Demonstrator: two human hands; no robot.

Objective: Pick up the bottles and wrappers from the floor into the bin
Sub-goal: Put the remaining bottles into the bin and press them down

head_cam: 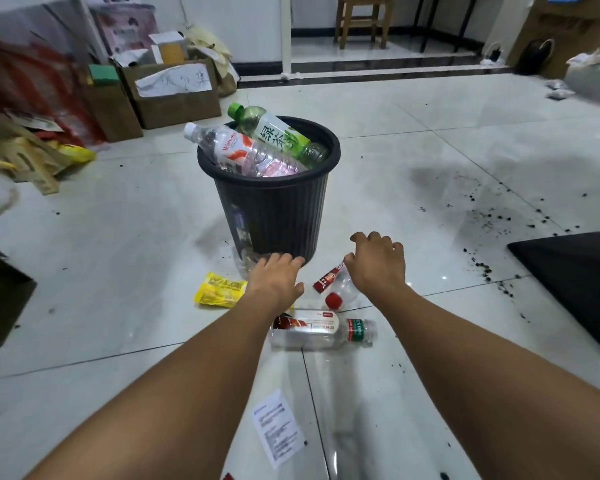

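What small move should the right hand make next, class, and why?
Probably lower the right hand and grip the clear plastic bottle with the red cap. The hand hovers just above that bottle, holding nothing; the bottle lies on the white tiled floor, and the black ribbed plastic bin stands close behind it.

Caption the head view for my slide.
Left hand and right hand reach over floor bottles beside a bottle-filled black bin.
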